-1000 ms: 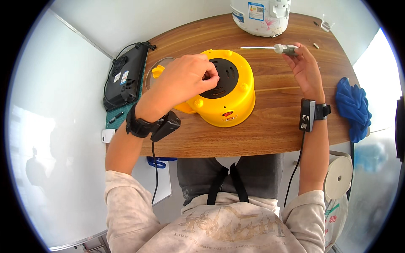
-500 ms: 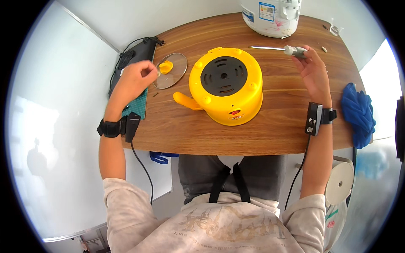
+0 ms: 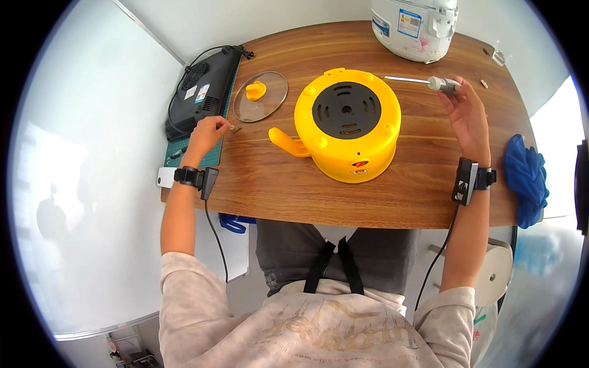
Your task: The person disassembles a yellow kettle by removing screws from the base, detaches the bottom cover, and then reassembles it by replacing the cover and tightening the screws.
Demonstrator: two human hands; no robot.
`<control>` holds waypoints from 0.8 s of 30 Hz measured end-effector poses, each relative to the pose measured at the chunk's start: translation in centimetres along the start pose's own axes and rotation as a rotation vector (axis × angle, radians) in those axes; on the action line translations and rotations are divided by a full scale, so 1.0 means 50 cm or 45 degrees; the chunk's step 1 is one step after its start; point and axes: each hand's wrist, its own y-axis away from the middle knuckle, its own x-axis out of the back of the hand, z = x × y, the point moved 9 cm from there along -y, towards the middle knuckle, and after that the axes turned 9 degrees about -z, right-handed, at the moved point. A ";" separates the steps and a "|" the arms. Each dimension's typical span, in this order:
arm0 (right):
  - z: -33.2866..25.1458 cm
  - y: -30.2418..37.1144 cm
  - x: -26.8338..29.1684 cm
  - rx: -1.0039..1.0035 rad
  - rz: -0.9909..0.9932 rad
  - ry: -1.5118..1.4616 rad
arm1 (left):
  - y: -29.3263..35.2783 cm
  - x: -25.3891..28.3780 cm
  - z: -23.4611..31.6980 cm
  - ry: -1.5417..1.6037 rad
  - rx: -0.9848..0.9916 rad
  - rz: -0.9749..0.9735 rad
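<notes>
My right hand (image 3: 467,113) holds a screwdriver (image 3: 443,84) by its grey-and-white handle, the shaft pointing left past the far rim of a yellow pot. That yellow electric pot (image 3: 384,150) lies upside down mid-table, its black slotted base plate (image 3: 346,110) facing up and its handle (image 3: 286,145) toward the left. At the table's left side, my left hand (image 3: 207,136) is closed in a pinch on a small pale piece too small to name. A tiny dark screw-like piece (image 3: 238,129) lies on the wood beside those fingertips.
Behind my left hand lie a glass lid (image 3: 270,104) with a yellow knob and a black appliance (image 3: 202,89) on a green mat (image 3: 224,126). A white rice cooker (image 3: 412,46) stands at the back; a blue cloth (image 3: 526,181) lies on the right edge.
My left hand has come down from beside the glass lid toward the small dark piece on the table. The right hand still holds the screwdriver. The whole view has shifted slightly.
</notes>
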 end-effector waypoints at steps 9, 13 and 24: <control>-0.001 0.004 0.003 -0.014 0.062 0.008 | 0.010 -0.006 0.002 0.007 -0.150 0.137; -0.001 0.002 0.005 -0.016 0.049 -0.001 | 0.007 -0.007 -0.006 0.024 -0.052 0.094; -0.003 0.006 -0.006 -0.017 0.046 0.016 | 0.025 0.005 0.004 0.077 -0.152 0.185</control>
